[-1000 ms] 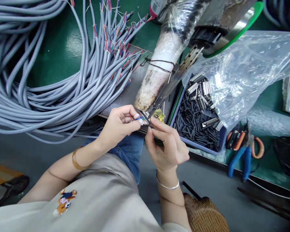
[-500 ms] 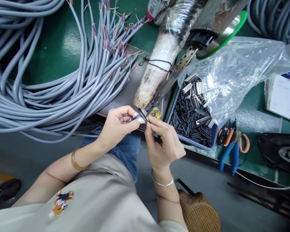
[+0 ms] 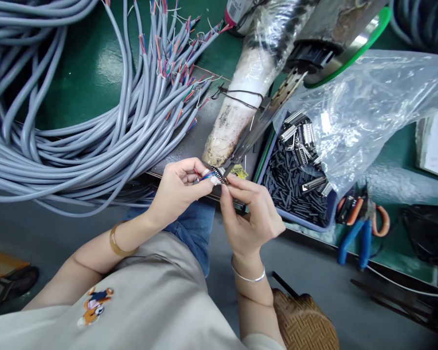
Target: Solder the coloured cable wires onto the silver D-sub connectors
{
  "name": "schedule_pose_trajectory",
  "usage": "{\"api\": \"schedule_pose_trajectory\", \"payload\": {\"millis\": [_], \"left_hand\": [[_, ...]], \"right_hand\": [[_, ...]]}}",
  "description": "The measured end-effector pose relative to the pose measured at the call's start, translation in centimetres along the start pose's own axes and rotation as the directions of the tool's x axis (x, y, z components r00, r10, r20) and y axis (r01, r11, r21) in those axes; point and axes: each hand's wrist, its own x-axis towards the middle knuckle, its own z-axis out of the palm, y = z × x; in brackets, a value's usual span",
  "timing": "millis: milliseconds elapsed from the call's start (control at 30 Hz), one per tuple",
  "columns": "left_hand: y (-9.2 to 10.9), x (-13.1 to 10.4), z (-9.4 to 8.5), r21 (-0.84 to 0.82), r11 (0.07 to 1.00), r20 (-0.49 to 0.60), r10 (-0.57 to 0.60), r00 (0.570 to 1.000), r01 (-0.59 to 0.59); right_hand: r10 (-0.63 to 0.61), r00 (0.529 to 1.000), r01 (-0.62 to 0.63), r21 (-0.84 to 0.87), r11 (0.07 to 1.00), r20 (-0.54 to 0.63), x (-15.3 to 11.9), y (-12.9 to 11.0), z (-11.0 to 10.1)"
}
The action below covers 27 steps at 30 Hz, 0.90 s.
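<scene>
My left hand [image 3: 178,187] is closed, pinching thin red and blue wires [image 3: 206,176] between thumb and fingers. Against these wires sits a small metal connector [image 3: 218,173], and my right hand [image 3: 251,206] grips its right side with thumb and forefinger. The tip of a dark metal tool [image 3: 253,131] comes down right at the connector, below a white wrapped tube [image 3: 231,107]. Part of the connector is hidden by my fingers. A yellow sponge-like piece [image 3: 239,171] lies just behind my right fingertips.
Grey cables [image 3: 105,136] with stripped ends cover the left of the green table [image 3: 91,63]. To the right are a blue tray [image 3: 323,224] of black sleeves and metal connectors, a clear plastic bag [image 3: 372,107], and blue-handled pliers [image 3: 365,243]. A woven stool [image 3: 306,325] stands below.
The tray, pliers and tool appear slightly further right as the view shifts. My right hand has moved a little right in the picture; both hands keep their grip.
</scene>
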Motion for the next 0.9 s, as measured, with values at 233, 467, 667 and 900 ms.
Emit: {"api": "schedule_pose_trajectory", "payload": {"millis": [233, 467, 667, 900], "left_hand": [[0.11, 0.04, 0.11, -0.014, 1.000, -0.013, -0.012, 1.000, 0.012], [0.10, -0.12, -0.06, -0.026, 0.999, 0.028, -0.041, 0.999, 0.042], [-0.15, -0.04, -0.06, 0.000, 1.000, 0.009, -0.008, 1.000, 0.008], [0.27, 0.03, 0.27, -0.020, 1.000, -0.002, 0.016, 1.000, -0.016]], "right_hand": [[0.018, 1.000, -0.018, 0.007, 1.000, -0.007, 0.45, -0.11, -0.12], [0.024, 1.000, -0.024, 0.042, 0.999, -0.003, 0.32, -0.06, -0.14], [0.027, 1.000, -0.027, 0.046, 0.999, 0.002, 0.18, 0.08, 0.02], [0.017, 1.000, -0.017, 0.018, 1.000, -0.012, 0.68, -0.09, -0.15]]}}
